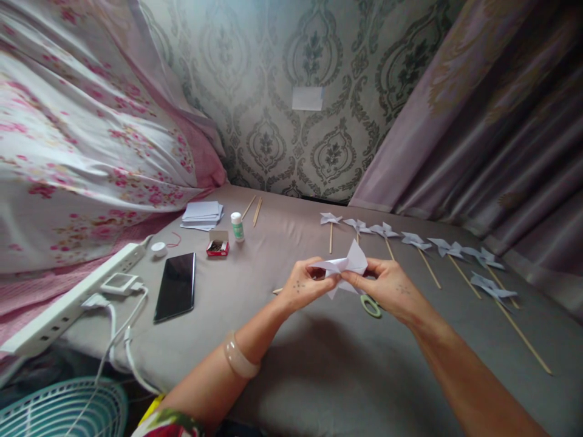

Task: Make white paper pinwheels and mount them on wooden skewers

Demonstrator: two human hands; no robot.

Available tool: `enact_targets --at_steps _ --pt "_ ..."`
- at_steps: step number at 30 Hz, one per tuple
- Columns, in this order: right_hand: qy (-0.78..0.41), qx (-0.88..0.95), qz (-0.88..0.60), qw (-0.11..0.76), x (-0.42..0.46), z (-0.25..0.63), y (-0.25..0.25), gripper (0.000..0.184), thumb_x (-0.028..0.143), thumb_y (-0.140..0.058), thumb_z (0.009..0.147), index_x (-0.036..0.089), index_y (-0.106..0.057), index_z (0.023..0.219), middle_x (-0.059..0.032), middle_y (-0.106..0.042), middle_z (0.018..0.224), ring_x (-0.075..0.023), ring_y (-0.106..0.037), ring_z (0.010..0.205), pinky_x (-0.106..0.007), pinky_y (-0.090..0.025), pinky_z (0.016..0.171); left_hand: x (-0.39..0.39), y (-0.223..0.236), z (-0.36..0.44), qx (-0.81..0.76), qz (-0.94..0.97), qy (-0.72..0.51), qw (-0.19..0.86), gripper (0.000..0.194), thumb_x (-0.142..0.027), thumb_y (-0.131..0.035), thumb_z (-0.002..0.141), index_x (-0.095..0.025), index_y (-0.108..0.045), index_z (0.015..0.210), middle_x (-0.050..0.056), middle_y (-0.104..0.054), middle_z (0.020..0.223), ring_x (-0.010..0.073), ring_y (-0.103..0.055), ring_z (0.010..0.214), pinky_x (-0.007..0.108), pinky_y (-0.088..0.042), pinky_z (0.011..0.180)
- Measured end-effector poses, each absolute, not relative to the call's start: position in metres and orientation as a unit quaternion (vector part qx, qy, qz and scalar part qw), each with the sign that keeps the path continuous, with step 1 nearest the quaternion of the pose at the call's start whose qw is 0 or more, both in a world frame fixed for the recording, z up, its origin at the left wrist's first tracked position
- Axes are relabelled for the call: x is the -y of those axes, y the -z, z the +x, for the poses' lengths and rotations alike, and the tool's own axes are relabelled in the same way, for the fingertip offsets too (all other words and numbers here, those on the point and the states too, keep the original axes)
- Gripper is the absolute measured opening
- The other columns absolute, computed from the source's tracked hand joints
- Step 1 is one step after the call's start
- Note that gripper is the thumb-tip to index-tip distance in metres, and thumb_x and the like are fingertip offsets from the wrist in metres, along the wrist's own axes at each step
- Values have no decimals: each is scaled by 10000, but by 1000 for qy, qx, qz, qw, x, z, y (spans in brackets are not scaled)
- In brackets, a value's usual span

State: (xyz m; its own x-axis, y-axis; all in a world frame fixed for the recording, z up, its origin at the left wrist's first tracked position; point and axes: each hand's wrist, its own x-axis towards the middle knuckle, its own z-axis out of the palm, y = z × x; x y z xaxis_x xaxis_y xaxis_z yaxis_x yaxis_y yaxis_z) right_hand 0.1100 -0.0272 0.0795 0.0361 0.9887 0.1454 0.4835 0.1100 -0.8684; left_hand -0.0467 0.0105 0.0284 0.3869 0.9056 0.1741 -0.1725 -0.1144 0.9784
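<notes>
Between my two hands is a white paper pinwheel (pixel 353 258), its blades folded toward the middle. My left hand (pixel 305 285) pinches its left side, thumb near the centre. From the other side, my right hand (pixel 387 285) grips it, with the thumb also pressed close to the centre. Green-handled scissors (pixel 371 306) lie partly hidden under my right hand. Beside my left hand the tip of a wooden stick (pixel 277 291) shows; the rest of it is hidden.
Several finished pinwheels on sticks (pixel 416 241) lie in a row at the right. At the left are a paper stack (pixel 201 215), a glue bottle (pixel 237 227), a small red box (pixel 217 244) of metal pieces, a black phone (pixel 175 287) and a power strip (pixel 77 300). Loose sticks (pixel 257 211) lie behind.
</notes>
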Motion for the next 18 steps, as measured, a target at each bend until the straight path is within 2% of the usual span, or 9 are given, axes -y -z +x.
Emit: enact_targets --at_steps 18 --pt "-288 638 -616 361 29 109 -81 285 385 -631 674 129 -728 754 -32 -638 652 -138 -503 578 -250 -370 521 -16 -22 -48 -291 629 -440 571 222 -326 -681 679 -135 -572 652 -36 -452 581 89 -408 554 224 -292 515"
